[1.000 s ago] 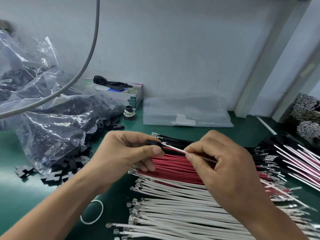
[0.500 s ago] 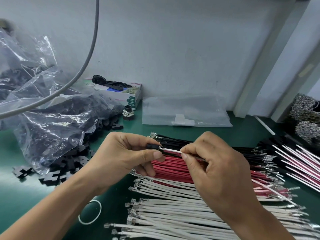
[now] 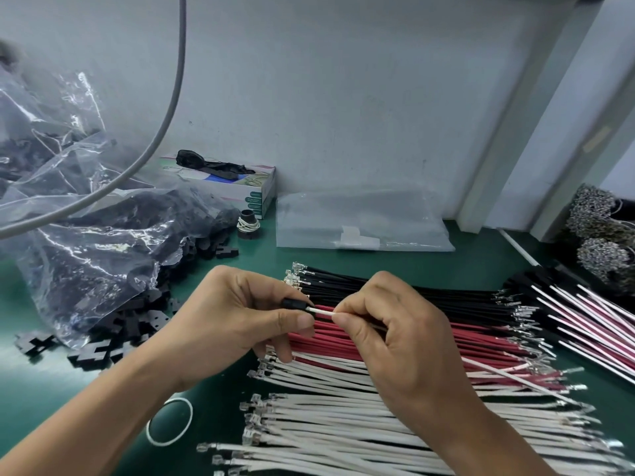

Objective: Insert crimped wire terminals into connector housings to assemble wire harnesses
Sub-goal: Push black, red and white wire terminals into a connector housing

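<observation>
- Head view: the left hand [image 3: 237, 324] grips a small black plastic connector housing [image 3: 294, 303] between thumb and curled fingers, holding it above the green bench mat [image 3: 481, 262].
- The right hand [image 3: 402, 341] pinches a thin white insulated wire [image 3: 323, 311] between thumb and forefinger just right of the housing; the wire's left end meets the housing's opening, and its far length trails out to the right past the wrist.
- Under the hands lie three loose rows of cut wires with metal terminals: black wires [image 3: 429, 297] farthest, red wires [image 3: 481, 345] in the middle, white wires [image 3: 326, 417] nearest.
- To the right sit finished harnesses of black, white and pink wires [image 3: 591, 321].
- On the left a crumpled clear plastic bag [image 3: 89, 242] holds black housings, with loose black housings [image 3: 103, 352] spilled beside it.
- A white rubber band [image 3: 169, 421] lies near the left forearm.
- Against the far wall stand a small printed cardboard box [image 3: 254, 192] and a flat clear plastic pouch [image 3: 360, 225].
- A grey cable [image 3: 171, 97] curves across the upper left.
</observation>
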Tool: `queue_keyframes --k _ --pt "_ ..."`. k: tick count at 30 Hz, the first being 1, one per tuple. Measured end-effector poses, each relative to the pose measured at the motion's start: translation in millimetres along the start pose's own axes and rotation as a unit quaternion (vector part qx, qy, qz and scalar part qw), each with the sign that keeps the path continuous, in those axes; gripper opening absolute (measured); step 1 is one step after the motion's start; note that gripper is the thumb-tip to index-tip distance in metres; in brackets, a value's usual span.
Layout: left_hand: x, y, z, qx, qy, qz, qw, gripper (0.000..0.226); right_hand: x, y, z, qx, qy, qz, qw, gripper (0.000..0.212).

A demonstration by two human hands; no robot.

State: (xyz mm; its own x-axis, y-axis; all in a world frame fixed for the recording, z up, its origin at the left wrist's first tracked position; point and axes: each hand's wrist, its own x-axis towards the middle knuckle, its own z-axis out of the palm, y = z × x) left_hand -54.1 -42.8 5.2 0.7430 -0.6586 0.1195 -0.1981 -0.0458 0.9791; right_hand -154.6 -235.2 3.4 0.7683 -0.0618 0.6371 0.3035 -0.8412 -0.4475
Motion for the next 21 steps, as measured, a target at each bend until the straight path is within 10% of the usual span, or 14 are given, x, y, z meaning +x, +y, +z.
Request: queue_keyframes --k 15,21 --pt "3 7 -14 0.014 0.008 0.042 0.999 0.018 8 1 -5 -0.086 0.026 -0.086 0.992 0.018" --pt "-1 16 -48 0.021 0.154 0.067 0.986 0.028 6 5 -9 -0.112 0.037 -0.044 0.992 0.019"
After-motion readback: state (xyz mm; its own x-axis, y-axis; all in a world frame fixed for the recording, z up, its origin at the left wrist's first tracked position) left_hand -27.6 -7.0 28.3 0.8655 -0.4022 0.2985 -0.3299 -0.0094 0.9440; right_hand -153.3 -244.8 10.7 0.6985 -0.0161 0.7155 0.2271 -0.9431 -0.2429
